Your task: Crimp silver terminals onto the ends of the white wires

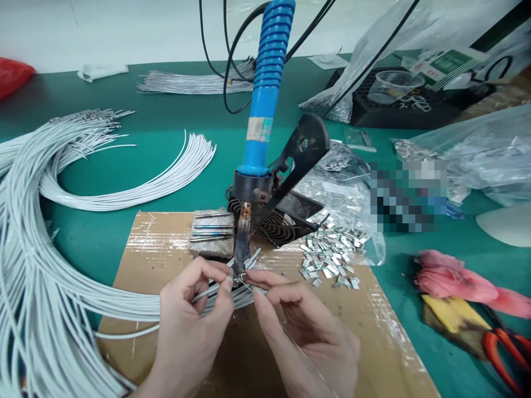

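Observation:
A blue-handled soldering iron (pixel 265 94) stands tip-down in a black stand (pixel 301 152), its dark tip (pixel 241 255) right above my fingertips. My left hand (pixel 193 318) is closed in a pinch on the end of a white cable, just at the tip. A tiny shiny metal piece (pixel 239 279) shows between the two hands; its shape is partly hidden by fingers. With thumb and fingers pinched, my right hand (pixel 309 331) holds a thin solder wire (pixel 307 359), which trails down to the lower right. Many white cables (pixel 124 301) run beneath my left hand.
Brown cardboard (pixel 373 331) covers the green table (pixel 166 124). Beside the iron sit a grey block (pixel 212 235) with metal strips and loose metal clips (pixel 329 257). Plastic bags (pixel 489 149), pink cloth (pixel 464 279) and red-handled scissors (pixel 504 359) lie right. Another cable bundle (pixel 136 196) curves left.

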A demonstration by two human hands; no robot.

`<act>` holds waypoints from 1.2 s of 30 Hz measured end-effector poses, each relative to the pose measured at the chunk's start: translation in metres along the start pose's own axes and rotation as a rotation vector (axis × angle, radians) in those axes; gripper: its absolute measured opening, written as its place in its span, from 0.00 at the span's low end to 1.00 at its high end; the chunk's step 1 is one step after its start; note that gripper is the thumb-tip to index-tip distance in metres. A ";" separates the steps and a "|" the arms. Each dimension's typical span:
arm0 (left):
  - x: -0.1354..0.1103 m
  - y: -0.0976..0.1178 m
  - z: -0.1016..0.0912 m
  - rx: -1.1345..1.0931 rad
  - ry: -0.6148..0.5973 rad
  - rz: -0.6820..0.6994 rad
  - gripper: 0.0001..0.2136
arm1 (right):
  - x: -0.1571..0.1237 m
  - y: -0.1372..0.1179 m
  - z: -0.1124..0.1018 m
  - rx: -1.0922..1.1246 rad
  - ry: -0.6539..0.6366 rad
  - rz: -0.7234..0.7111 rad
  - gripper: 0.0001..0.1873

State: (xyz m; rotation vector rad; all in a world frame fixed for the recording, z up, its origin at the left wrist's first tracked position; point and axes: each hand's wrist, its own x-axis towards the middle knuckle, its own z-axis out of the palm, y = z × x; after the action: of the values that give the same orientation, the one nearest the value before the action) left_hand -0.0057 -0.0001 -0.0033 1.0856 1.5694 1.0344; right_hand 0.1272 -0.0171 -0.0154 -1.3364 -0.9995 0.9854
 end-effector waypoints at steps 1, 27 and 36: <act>0.000 0.000 0.000 -0.001 0.002 0.002 0.07 | 0.000 0.000 0.000 -0.005 0.000 -0.006 0.10; 0.001 0.002 0.001 0.017 0.028 -0.004 0.05 | 0.002 0.005 -0.005 -0.077 -0.060 -0.105 0.08; 0.001 0.013 0.010 0.025 0.091 -0.067 0.05 | 0.003 0.008 -0.004 -0.057 -0.037 -0.117 0.09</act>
State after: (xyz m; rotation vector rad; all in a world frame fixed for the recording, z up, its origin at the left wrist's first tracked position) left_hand 0.0059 0.0057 0.0068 1.0078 1.6842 1.0344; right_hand 0.1319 -0.0151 -0.0231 -1.2952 -1.1287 0.9015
